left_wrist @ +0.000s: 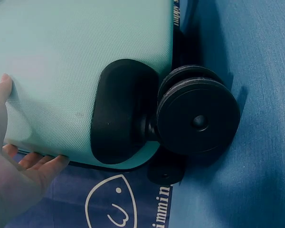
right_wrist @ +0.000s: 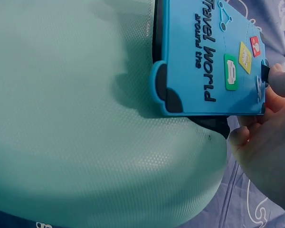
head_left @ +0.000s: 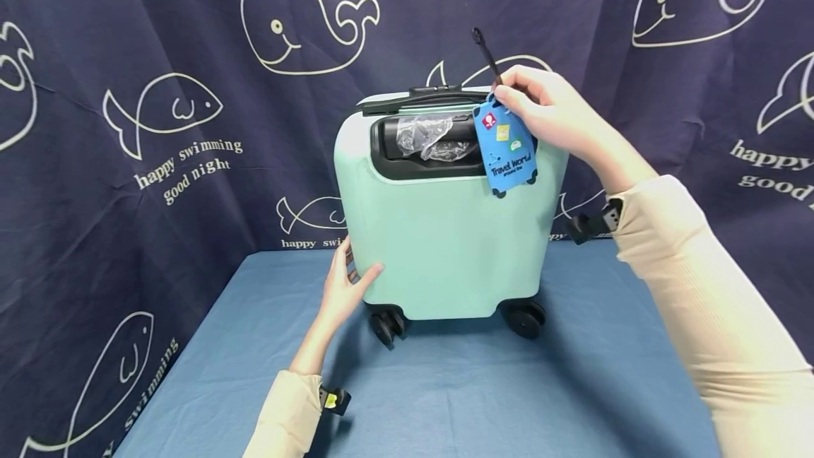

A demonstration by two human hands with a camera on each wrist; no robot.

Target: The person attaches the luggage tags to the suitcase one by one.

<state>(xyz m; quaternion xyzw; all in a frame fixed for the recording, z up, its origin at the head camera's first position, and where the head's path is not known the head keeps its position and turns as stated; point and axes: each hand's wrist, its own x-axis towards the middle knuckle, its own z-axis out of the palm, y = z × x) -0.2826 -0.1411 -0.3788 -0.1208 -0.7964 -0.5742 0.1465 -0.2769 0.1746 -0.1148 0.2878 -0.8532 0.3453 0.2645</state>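
A mint-green suitcase (head_left: 445, 246) stands upright on its black wheels (head_left: 524, 318). At its top right, my right hand (head_left: 553, 108) pinches the black strap (head_left: 485, 54) of a blue luggage tag (head_left: 506, 150) between thumb and fingers. The strap's free end sticks up past the hand, while the tag hangs before the case with its "Travel World" print outward. Beside the suitcase's top lies its black carry handle (head_left: 420, 99). My left hand (head_left: 340, 292) rests on the lower left corner, thumb on the front, fingers extended along the side in the left wrist view.
Clear plastic film (head_left: 426, 136) wraps the dark part in the suitcase's black recess (head_left: 407, 172). Blue cloth (head_left: 439, 394) covers the table. Close behind hangs a navy curtain (head_left: 432, 6) with whale and fish drawings. Each wrist wears a small black device (head_left: 588, 223).
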